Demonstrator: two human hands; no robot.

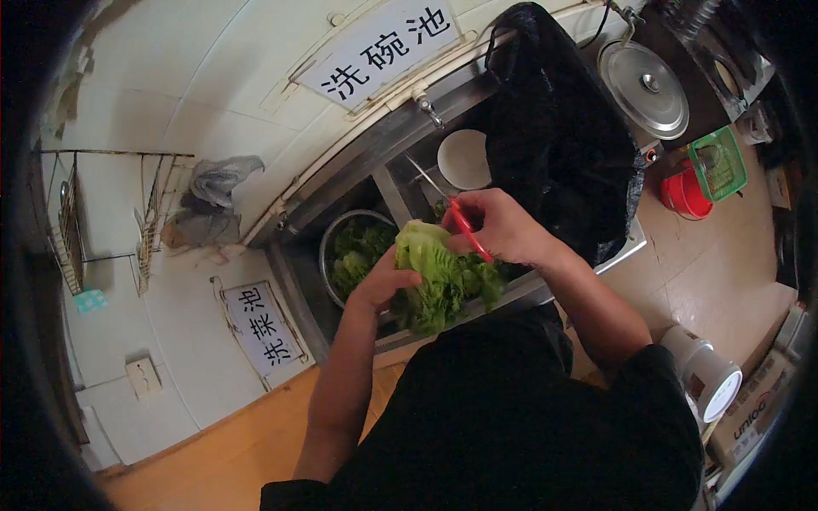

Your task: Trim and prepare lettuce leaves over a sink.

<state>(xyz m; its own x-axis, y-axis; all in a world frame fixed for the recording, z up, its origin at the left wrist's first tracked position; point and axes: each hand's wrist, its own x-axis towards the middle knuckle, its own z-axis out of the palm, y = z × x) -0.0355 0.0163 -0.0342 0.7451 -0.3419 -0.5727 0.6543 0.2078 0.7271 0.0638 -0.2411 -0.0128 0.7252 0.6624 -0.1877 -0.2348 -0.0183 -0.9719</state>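
My left hand [385, 281] holds a head of leafy green lettuce [434, 274], its pale base turned up towards the sink. In my right hand [501, 223] is a pair of scissors or a knife with a red handle [470, 230]; its narrow metal blade points away over the divider, clear of the lettuce. My right fingers are close to the lettuce's upper side, and whether they touch it is hard to tell. A round metal bowl [324, 255] with cut or loose green leaves [358, 252] sits in the left sink basin, beyond my left hand.
A large black plastic bag [556, 128] covers much of the right basin, beside a white round plate or bowl [463, 160]. A tap [429, 112] juts from the wall. To the right are a lidded metal pot [645, 86], a green basket [719, 163] and a white bucket [703, 370].
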